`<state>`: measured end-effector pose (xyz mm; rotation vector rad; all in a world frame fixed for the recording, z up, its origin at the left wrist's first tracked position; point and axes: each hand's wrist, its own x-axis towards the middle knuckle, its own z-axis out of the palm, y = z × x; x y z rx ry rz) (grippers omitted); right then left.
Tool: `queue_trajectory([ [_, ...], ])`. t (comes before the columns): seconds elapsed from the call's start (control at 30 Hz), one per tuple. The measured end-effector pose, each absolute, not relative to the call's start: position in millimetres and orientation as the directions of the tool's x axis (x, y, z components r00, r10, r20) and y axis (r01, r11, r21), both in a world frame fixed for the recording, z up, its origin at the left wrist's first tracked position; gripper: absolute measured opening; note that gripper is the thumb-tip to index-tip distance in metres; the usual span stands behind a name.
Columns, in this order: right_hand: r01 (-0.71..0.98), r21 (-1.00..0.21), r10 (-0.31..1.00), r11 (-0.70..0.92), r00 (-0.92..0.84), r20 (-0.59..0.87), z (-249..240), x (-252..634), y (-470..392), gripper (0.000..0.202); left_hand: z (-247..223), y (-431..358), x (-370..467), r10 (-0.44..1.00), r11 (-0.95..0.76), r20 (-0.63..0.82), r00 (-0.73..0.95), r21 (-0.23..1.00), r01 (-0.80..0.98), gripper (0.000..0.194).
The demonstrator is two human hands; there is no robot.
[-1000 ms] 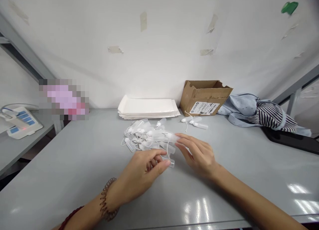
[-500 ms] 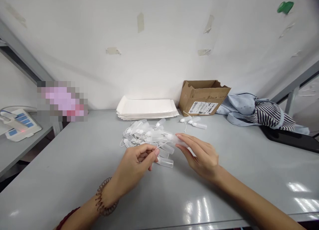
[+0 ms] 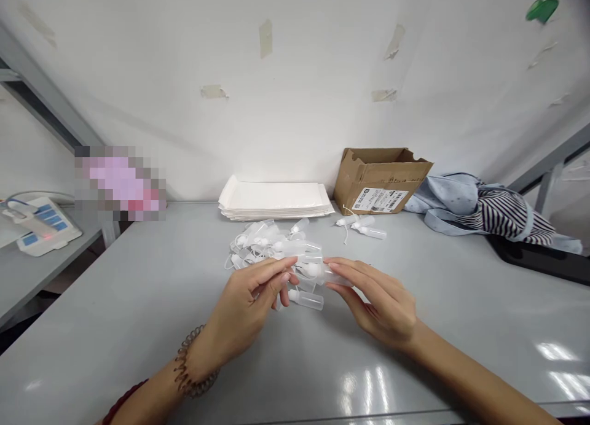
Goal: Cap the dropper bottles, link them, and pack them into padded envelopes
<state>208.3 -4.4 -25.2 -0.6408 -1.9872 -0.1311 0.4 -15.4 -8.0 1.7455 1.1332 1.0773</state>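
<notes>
My right hand (image 3: pixel 375 296) is closed around a small translucent squeeze bottle (image 3: pixel 338 276), its white nozzle end pointing left. Close to that nozzle, my left hand (image 3: pixel 253 293) has its index finger stretched out and its thumb bent toward the other fingers. Whatever lies between those fingers is too small to make out. Behind and below both hands is a pile of similar bottles (image 3: pixel 258 234) with white tops and thin white cords. One loose bottle (image 3: pixel 308 300) lies in front, just right of my left fingertips.
Several more bottles (image 3: pixel 371 233) lie at the right, before an open cardboard box (image 3: pixel 382 179). A stack of white envelopes (image 3: pixel 276 199) rests against the wall. Blue and striped cloth (image 3: pixel 511 213) lies on the far right of the grey table (image 3: pixel 138 302). A white device (image 3: pixel 50 225) stands left.
My left fingers have shifted from pinching the thin cord to the nozzle, with the index finger now straighter. The bottle in my right hand is slightly lower. The view has shifted a little.
</notes>
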Motion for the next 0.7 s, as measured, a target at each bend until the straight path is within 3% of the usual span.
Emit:
queue_trajectory([
  [0.37,0.449,-0.218,0.413,0.867,-0.400,0.818,-24.1,208.0,-8.1,0.038,-9.9,-16.4,-0.9,0.879,-0.418,0.330,0.346,0.880,0.224,0.035],
  [0.7,0.458,-0.210,0.408,0.863,-0.390,0.826,-25.8,207.8,-6.5,0.038,-8.3,-17.4,-1.0,0.877,-0.418,0.329,0.350,0.882,0.216,0.036],
])
